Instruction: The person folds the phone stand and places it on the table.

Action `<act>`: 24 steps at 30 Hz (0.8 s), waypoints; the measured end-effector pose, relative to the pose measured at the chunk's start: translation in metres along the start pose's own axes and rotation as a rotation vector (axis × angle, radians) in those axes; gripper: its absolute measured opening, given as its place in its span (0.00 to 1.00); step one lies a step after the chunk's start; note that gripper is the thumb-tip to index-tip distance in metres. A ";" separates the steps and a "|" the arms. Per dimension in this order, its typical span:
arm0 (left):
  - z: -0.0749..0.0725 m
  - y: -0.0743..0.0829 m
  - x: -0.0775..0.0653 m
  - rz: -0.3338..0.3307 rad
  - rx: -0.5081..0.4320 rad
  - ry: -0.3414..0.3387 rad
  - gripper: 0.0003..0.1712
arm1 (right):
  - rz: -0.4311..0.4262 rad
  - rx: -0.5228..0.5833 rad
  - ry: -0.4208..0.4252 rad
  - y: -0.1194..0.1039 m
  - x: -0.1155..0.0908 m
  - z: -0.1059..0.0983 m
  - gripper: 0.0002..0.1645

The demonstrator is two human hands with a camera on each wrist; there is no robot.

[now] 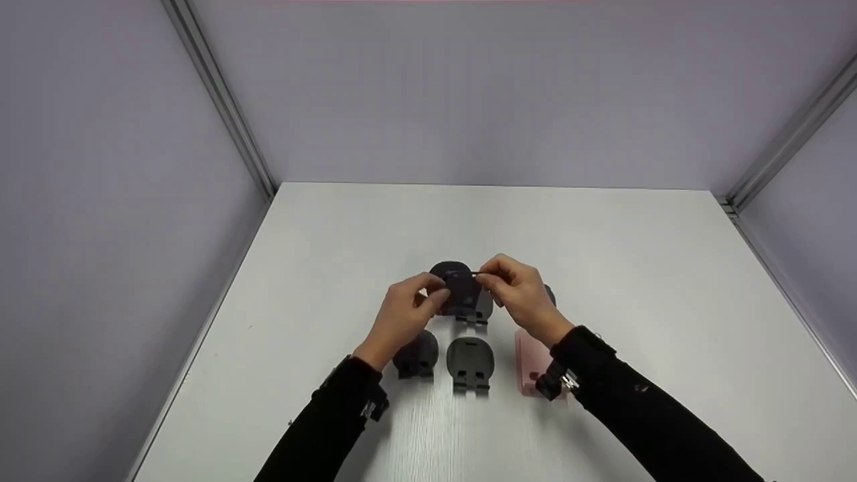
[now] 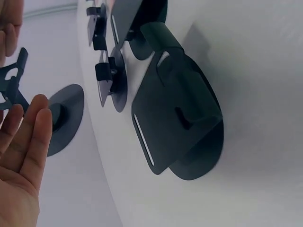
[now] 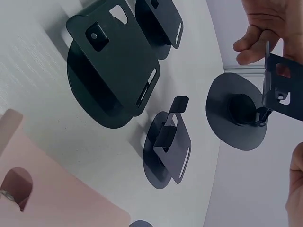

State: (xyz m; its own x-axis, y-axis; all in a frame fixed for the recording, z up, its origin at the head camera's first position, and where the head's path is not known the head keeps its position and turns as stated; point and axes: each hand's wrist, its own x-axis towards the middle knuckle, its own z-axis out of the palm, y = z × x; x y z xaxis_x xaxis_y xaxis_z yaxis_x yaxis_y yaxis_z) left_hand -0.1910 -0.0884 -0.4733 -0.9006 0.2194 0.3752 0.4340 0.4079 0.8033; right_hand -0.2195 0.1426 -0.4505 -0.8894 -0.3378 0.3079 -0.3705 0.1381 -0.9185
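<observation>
A dark phone stand [image 1: 462, 288] with a round base and a slotted folding plate is held up between the two hands. From its left, the left hand [image 1: 405, 308] pinches the plate's edge with thumb and index finger, the other fingers [image 2: 40, 123] stretching out loosely. On the opposite side, the right hand [image 1: 519, 291] pinches the plate's upper edge. In the right wrist view the raised stand [image 3: 236, 111] shows its disc base and hinge, though most of the right hand [image 3: 296, 184] is cut off. The exact left fingertip contact is partly hidden behind the plate.
Near the hands, dark phone stands lie on the white table [image 1: 321, 268]: one front left [image 1: 416, 355], one front centre [image 1: 471, 365], one behind the held stand. Another dark shape [image 1: 550, 293] shows beyond the right hand. A pink stand [image 1: 529, 365] lies beneath the right wrist.
</observation>
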 end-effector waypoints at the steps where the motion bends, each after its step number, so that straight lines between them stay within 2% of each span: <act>1: -0.001 -0.001 0.001 -0.013 -0.009 0.020 0.10 | -0.009 0.005 0.000 0.000 0.000 0.000 0.05; 3: -0.002 -0.001 0.003 -0.041 -0.002 0.070 0.12 | -0.023 0.011 -0.002 0.000 0.000 -0.001 0.04; 6: -0.002 -0.002 0.007 -0.104 0.065 0.122 0.16 | -0.043 0.013 -0.016 0.000 0.000 -0.002 0.04; 9: -0.002 -0.004 0.009 -0.178 0.097 0.089 0.23 | -0.059 0.001 -0.038 -0.001 0.000 -0.001 0.05; 13: -0.002 -0.007 0.009 -0.249 0.060 0.001 0.30 | -0.071 -0.013 -0.069 -0.003 -0.001 0.001 0.05; 17: -0.002 -0.010 0.009 -0.267 0.006 -0.023 0.26 | -0.084 -0.028 -0.089 -0.004 -0.001 0.003 0.05; 24: -0.004 -0.012 0.014 -0.310 -0.051 0.036 0.16 | -0.115 -0.031 -0.113 -0.001 -0.001 0.004 0.04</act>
State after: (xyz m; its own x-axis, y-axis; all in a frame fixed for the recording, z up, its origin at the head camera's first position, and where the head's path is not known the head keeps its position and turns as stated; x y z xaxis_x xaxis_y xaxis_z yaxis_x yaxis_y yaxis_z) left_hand -0.2089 -0.0939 -0.4755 -0.9904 0.0598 0.1246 0.1382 0.4056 0.9036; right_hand -0.2169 0.1396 -0.4512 -0.8058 -0.4552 0.3788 -0.4775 0.1210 -0.8703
